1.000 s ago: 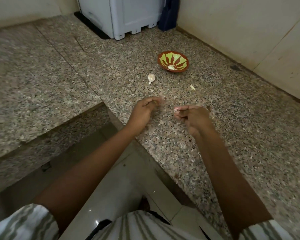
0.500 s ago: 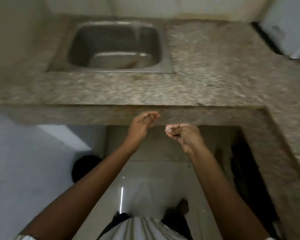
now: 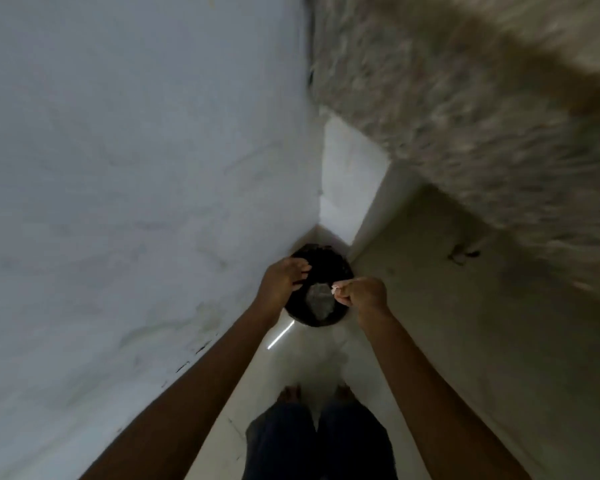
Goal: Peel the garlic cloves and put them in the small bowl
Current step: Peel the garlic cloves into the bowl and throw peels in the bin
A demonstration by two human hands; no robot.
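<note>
Head view, right hand point(image 3: 363, 296) pinches pale scrap point(image 3: 334, 290) over bin point(image 3: 330, 265)

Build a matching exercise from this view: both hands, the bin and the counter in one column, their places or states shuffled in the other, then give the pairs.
Column one
1. left hand
2. right hand
3. dark round bin
4. speckled granite counter

Column two
A. stands on the pale floor, in the corner
B. pinches a small white piece
C. blurred, at the upper right
D. over the bin's left rim

Pairs: 1-D, 2-B, 3-A, 4-C
</note>
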